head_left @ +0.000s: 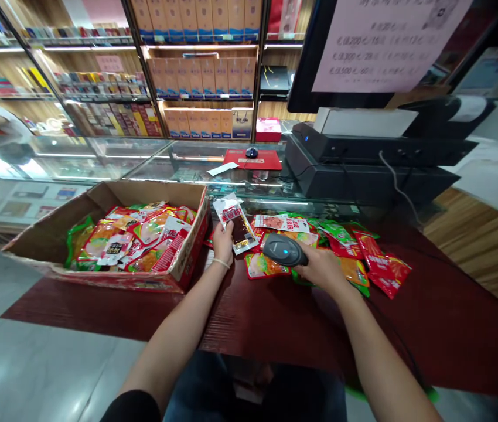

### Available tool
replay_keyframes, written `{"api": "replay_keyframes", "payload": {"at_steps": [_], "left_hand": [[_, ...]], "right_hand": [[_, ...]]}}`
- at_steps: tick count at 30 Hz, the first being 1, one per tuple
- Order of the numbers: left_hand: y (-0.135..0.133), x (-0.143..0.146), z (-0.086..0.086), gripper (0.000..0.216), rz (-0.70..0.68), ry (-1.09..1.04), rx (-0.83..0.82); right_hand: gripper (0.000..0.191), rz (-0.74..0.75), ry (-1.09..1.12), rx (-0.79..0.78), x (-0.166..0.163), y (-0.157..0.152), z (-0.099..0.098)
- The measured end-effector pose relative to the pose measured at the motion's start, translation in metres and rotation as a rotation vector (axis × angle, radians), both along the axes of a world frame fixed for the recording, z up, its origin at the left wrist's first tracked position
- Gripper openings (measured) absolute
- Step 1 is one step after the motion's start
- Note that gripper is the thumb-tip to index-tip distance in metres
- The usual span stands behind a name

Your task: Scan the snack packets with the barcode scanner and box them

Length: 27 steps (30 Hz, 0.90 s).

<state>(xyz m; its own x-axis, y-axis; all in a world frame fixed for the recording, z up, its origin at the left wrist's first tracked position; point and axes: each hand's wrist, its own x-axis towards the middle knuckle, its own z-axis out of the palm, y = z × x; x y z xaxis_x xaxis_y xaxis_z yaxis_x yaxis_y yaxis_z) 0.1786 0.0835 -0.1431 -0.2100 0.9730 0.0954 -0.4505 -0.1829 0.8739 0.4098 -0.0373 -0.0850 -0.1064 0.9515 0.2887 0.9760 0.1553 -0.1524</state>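
Observation:
My left hand (223, 243) pinches the lower left edge of a white and dark snack packet (241, 230), tilted beside the box. In my right hand (321, 266) is a black barcode scanner (282, 249) with a small blue light, its head pointing left toward the packet. Under and around the scanner lie several snack packets, among them a red-and-white one (282, 223), an orange one (264, 266) and red ones (389, 272) to the right. To my left stands an open cardboard box (99, 280) holding many red, green and white packets (119, 237).
A dark red counter (258, 322) carries the goods. Behind it is a glass display case (152, 161) with a mouse (251, 152) on a red mat (270, 161). A monitor (304, 70) and black till unit (372, 181) stand at right. Another person (5, 129) is at far left.

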Motion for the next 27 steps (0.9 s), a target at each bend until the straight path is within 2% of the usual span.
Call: {"api": "replay_keyframes", "payload": {"at_steps": [8,13,18,20,22,25,27], "left_hand": [[0.002,0.001,-0.002,0.037,-0.005,0.001,-0.015],[-0.001,0.004,0.001,0.035,-0.047,-0.053,-0.011],[-0.006,0.005,0.006,0.031,-0.03,0.073,0.048],[-0.011,0.007,0.018,0.029,-0.007,0.189,0.087],[-0.021,0.007,0.04,0.028,0.024,0.326,0.155],[-0.044,-0.003,0.088,0.028,0.069,0.577,0.34],[-0.062,-0.022,0.123,0.031,0.104,0.805,0.495]], "right_hand": [[0.046,0.056,-0.045,-0.017,-0.002,-0.001,0.0],[0.042,0.002,-0.067,-0.023,-0.003,-0.001,0.003],[0.042,-0.038,-0.048,0.009,-0.002,0.0,0.003],[0.044,-0.049,-0.017,0.061,0.001,0.001,0.002],[0.045,-0.064,0.024,0.127,0.004,0.002,-0.001],[0.045,-0.079,0.081,0.229,0.005,0.003,-0.004],[0.043,-0.066,0.12,0.293,0.004,0.003,-0.005]]}}
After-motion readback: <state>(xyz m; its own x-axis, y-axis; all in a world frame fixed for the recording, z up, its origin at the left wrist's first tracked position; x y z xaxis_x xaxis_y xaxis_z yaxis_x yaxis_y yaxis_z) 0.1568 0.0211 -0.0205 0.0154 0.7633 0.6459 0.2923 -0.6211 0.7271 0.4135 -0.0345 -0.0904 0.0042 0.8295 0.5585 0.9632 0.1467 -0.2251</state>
